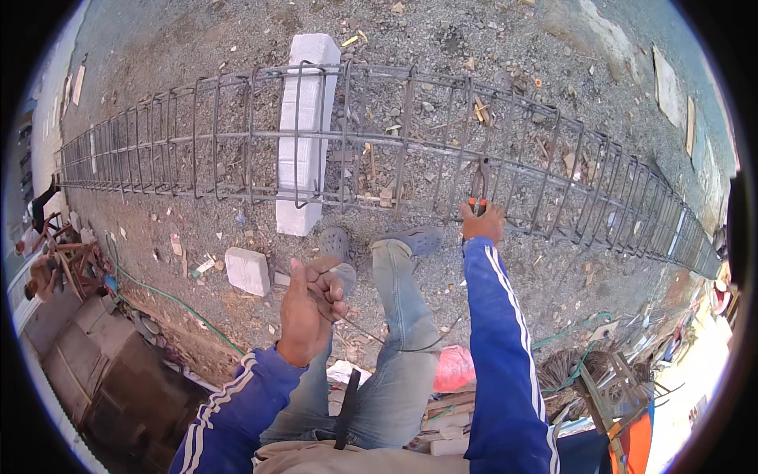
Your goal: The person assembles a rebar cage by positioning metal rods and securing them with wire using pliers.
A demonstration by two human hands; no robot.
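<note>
The right hand [483, 224] is holding pliers [483, 167] in a narrow grip, their nose overlapping the rebar cage [405, 143], which is stretching across the gravel [379, 35]; the left hand [309, 310] is holding thin wire [365, 330] above the legs [399, 288]. Working well is probably calling for a square, firm bite — and thin wire clear of the legs.

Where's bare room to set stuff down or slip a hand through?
Set-down: lightly littered gravel beyond the rebar cage, left of the long white block; also right of the right sleeve, near side of the cage. Hand: gaps between mid-cage stirrups look widest. Crowded: both cage ends, stirrups seemingly packed; also where the right hand holds pliers over the cage.
</note>
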